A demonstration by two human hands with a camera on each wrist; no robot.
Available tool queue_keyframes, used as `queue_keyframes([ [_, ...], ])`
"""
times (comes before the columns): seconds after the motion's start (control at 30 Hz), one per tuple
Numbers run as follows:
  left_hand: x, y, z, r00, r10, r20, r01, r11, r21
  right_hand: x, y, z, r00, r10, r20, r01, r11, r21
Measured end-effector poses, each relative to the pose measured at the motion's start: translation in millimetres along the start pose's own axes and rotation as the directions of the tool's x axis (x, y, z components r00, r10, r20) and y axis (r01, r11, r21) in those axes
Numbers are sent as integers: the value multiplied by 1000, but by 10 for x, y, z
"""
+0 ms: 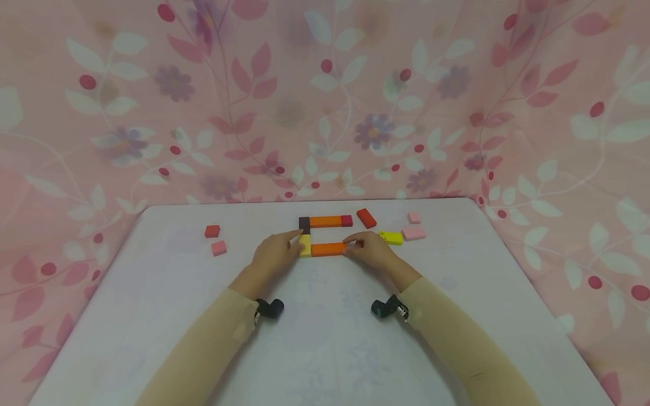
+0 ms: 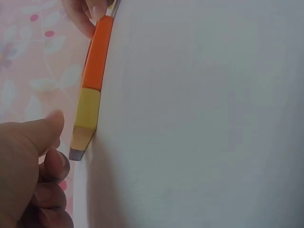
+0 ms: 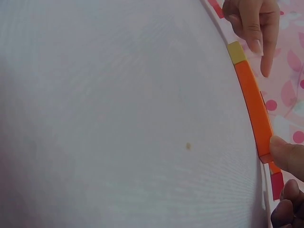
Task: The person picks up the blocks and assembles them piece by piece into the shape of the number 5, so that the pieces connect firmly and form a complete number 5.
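My right hand [image 1: 370, 250] pinches the right end of the near orange block [image 1: 327, 249] between thumb and a finger. The block's left end meets a yellow block [image 1: 305, 246]. Beside that yellow block is my left hand [image 1: 276, 254], its index finger reaching toward a dark block [image 1: 304, 223] behind. The left wrist view shows a gap between the left thumb [image 2: 56, 124] and the yellow block [image 2: 89, 102]. From the dark block a second orange block [image 1: 325, 221] runs right to a small red block [image 1: 347, 220], parallel to the near one.
To the right lie a tilted red-orange block [image 1: 366, 218], a bright yellow block [image 1: 391, 238] and pink blocks [image 1: 413, 233]. A red block [image 1: 212, 231] and a pink block [image 1: 219, 248] sit on the left. A floral curtain [image 1: 325, 113] hangs behind the white table [image 1: 325, 349].
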State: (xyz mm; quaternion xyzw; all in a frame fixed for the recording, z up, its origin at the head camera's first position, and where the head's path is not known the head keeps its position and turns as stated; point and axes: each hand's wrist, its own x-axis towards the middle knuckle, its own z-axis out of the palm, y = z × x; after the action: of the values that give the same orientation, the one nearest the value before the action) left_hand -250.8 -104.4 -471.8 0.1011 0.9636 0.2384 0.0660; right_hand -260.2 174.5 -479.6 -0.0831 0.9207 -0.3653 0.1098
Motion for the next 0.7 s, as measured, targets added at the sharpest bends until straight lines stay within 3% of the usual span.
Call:
queue_keyframes([
  [0.27,128,-74,10,999,-11,40,11,1000,-9,-3,-6,-13,1000,-4,3,4,1000,0],
  [0.7,185,-124,30,998,25,59,-25,1000,4,-9,-10,-11,1000,-4,5,4,1000,18],
])
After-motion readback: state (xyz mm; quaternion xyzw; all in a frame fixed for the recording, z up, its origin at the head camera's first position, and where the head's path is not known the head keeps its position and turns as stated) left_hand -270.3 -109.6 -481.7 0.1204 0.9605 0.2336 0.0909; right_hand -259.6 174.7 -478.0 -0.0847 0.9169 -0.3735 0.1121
